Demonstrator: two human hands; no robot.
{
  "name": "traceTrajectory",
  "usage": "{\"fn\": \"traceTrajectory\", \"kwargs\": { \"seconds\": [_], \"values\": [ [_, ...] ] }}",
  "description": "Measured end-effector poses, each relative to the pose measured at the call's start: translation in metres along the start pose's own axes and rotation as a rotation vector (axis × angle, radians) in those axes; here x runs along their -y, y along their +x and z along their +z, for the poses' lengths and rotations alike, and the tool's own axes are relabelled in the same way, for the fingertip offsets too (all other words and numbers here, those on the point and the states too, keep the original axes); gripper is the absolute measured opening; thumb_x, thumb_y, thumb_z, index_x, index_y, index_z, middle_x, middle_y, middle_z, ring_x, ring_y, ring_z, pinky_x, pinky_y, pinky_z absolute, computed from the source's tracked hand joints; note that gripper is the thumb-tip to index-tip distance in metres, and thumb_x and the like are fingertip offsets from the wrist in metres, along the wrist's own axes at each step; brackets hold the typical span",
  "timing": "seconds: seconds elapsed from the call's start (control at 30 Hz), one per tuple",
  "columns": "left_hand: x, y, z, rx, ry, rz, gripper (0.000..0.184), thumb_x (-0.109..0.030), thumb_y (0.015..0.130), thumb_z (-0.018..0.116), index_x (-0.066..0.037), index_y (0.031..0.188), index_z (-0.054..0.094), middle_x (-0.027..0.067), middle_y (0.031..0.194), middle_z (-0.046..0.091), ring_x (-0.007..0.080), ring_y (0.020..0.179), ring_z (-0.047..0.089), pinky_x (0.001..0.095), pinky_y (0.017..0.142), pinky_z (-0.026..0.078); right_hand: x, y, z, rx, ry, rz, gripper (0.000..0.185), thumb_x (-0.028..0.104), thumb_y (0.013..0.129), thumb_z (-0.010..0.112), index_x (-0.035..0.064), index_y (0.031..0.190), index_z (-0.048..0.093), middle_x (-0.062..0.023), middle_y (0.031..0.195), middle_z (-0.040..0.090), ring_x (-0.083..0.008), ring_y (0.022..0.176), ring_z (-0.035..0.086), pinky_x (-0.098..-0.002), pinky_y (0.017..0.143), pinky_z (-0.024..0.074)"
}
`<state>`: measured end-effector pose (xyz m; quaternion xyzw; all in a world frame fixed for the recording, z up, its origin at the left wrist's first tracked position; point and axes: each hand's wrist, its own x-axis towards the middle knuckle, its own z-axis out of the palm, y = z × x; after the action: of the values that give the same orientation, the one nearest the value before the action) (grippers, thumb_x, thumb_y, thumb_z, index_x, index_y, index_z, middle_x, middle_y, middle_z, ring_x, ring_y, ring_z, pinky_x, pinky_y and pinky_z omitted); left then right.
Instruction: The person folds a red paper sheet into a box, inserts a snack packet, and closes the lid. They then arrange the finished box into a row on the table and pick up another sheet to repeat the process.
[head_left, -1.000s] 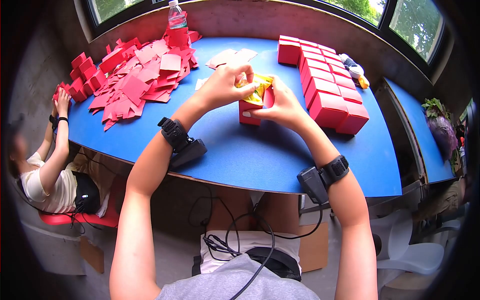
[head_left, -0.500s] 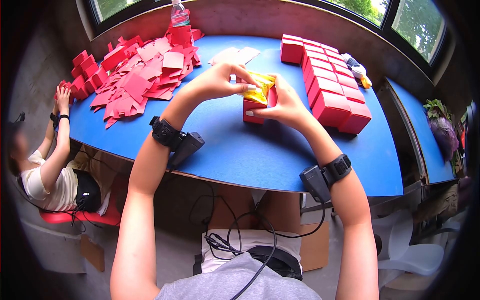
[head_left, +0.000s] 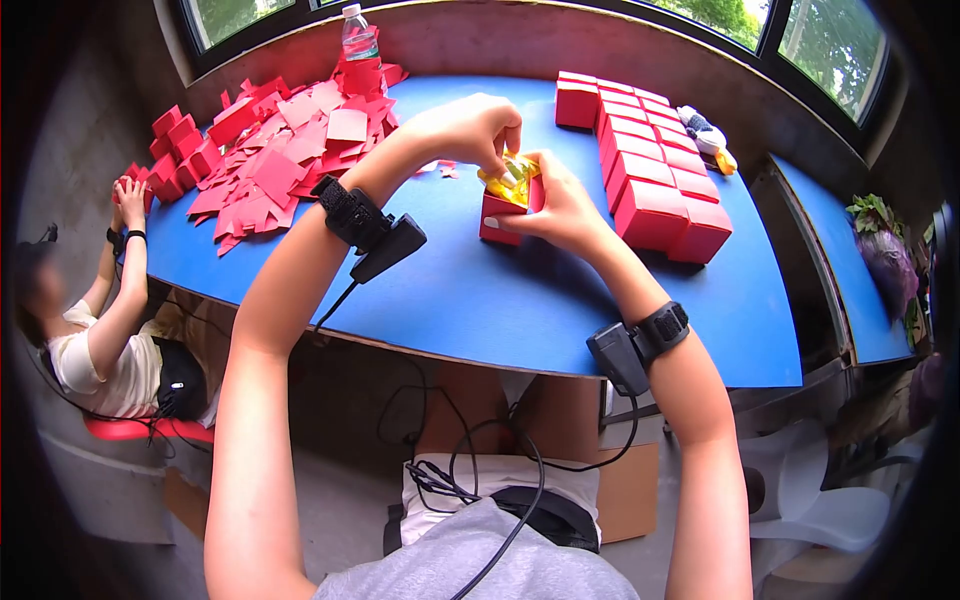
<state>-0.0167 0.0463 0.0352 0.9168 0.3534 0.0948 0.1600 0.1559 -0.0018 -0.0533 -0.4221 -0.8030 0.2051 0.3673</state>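
A small red paper box (head_left: 503,222) stands upright on the blue table in front of me, its top uncovered. My right hand (head_left: 556,208) is wrapped round the box's right side, thumb across the front. Crumpled shiny yellow foil packet (head_left: 510,190) sits in the box's mouth, its upper part sticking out. From above, my left hand (head_left: 482,130) reaches down with bent fingers pinched at the packet's top; the fingertips partly cover it. How deep the packet sits is hidden by the box walls.
Closed red boxes (head_left: 650,165) stand in rows at the right of the blue table (head_left: 450,300), beside gloves (head_left: 708,138). Flat red card pieces (head_left: 280,165) are heaped at the left, near a plastic bottle (head_left: 358,35). A co-worker (head_left: 110,330) handles red boxes at far left.
My left hand has shifted up, its fingers now more steeply over the packet. The packet sits lower in the box. My right hand keeps its hold.
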Motion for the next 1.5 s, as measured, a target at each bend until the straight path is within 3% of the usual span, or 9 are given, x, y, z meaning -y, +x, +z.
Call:
{"fn": "traceTrajectory", "kwargs": {
  "seconds": [0.17,0.23,0.27,0.47,0.57,0.77,1.03,1.3,1.5],
  "values": [
    [-0.002,0.002,0.009,-0.031,0.088,0.051,0.022,-0.008,0.065,0.073,0.002,0.080,0.061,0.0106,0.071,0.064,0.0186,0.064,0.062,0.0309,0.056,0.048,0.002,-0.001,0.001,-0.009,0.032,-0.007,0.068,0.029,0.061,0.083,0.0009,0.111,0.046,-0.0150,0.103,0.056,-0.0240,0.098,0.057,-0.0338,0.087,0.0454],
    [-0.009,0.001,0.026,0.016,0.491,0.061,0.018,-0.013,0.063,0.071,-0.002,0.075,0.064,0.0106,0.068,0.064,0.0250,0.065,0.062,0.0344,0.060,0.048,0.003,0.000,0.002,-0.018,0.060,-0.037,0.066,0.029,0.061,0.083,0.0011,0.110,0.047,-0.0149,0.103,0.057,-0.0240,0.097,0.057,-0.0339,0.087,0.0457],
    [0.009,0.002,0.051,-0.185,0.445,0.111,0.016,-0.016,0.061,0.070,-0.006,0.073,0.067,0.0094,0.065,0.063,0.0293,0.066,0.060,0.0370,0.066,0.046,0.002,-0.001,0.001,-0.022,0.078,-0.064,0.065,0.028,0.062,0.082,0.0012,0.109,0.047,-0.0148,0.102,0.057,-0.0241,0.097,0.058,-0.0341,0.086,0.0459],
    [-0.008,-0.005,0.023,-0.023,0.467,0.061,0.022,-0.019,0.062,0.074,-0.006,0.077,0.065,0.0106,0.071,0.063,0.0269,0.079,0.059,0.0362,0.068,0.046,-0.004,0.002,0.004,-0.020,0.099,-0.026,0.069,0.028,0.059,0.083,0.0028,0.113,0.047,-0.0160,0.106,0.055,-0.0279,0.100,0.056,-0.0359,0.089,0.0457],
    [0.002,-0.008,0.007,-0.334,0.204,0.074,0.042,-0.030,0.061,0.080,-0.004,0.088,0.061,0.0149,0.090,0.060,0.0251,0.080,0.059,0.0353,0.069,0.049,-0.001,0.001,0.002,0.006,0.045,-0.034,0.078,0.025,0.059,0.083,0.0021,0.122,0.042,-0.0175,0.117,0.051,-0.0282,0.111,0.051,-0.0364,0.096,0.0417],
    [0.014,-0.020,0.009,-0.021,-0.302,-0.429,0.078,-0.051,0.077,0.068,-0.002,0.129,0.038,0.0193,0.106,0.059,0.0192,0.091,0.061,0.0313,0.074,0.051,0.005,-0.001,-0.012,0.084,0.000,-0.119,0.090,0.023,0.057,0.084,0.0042,0.132,0.036,-0.0192,0.125,0.047,-0.0307,0.119,0.046,-0.0393,0.101,0.0374],
    [0.029,-0.027,0.043,-0.137,-0.814,-0.032,0.049,-0.038,0.091,0.055,-0.009,0.131,0.046,0.0064,0.120,0.056,0.0136,0.108,0.053,0.0286,0.093,0.041,0.002,0.008,-0.011,-0.070,0.085,-0.128,0.054,0.024,0.078,0.072,0.0026,0.121,0.049,-0.0162,0.116,0.055,-0.0274,0.110,0.054,-0.0367,0.098,0.0403],
    [0.046,-0.028,0.047,-0.189,-0.691,0.007,0.034,-0.033,0.089,0.061,-0.005,0.108,0.064,0.0003,0.099,0.063,0.0093,0.095,0.057,0.0254,0.084,0.045,-0.001,0.005,-0.009,-0.188,0.286,0.344,0.089,0.056,0.066,0.076,0.0011,0.126,0.041,-0.0212,0.120,0.045,-0.0309,0.112,0.049,-0.0400,0.092,0.0417],
    [0.035,-0.028,0.048,-0.343,-0.613,0.117,0.032,-0.023,0.085,0.066,0.003,0.102,0.060,0.0098,0.093,0.063,0.0152,0.096,0.059,0.0290,0.080,0.050,0.005,0.001,-0.004,-0.181,0.660,0.503,0.093,0.038,0.073,0.071,-0.0028,0.138,0.018,-0.0248,0.130,0.038,-0.0286,0.117,0.046,-0.0367,0.096,0.0390]
  ]
}}
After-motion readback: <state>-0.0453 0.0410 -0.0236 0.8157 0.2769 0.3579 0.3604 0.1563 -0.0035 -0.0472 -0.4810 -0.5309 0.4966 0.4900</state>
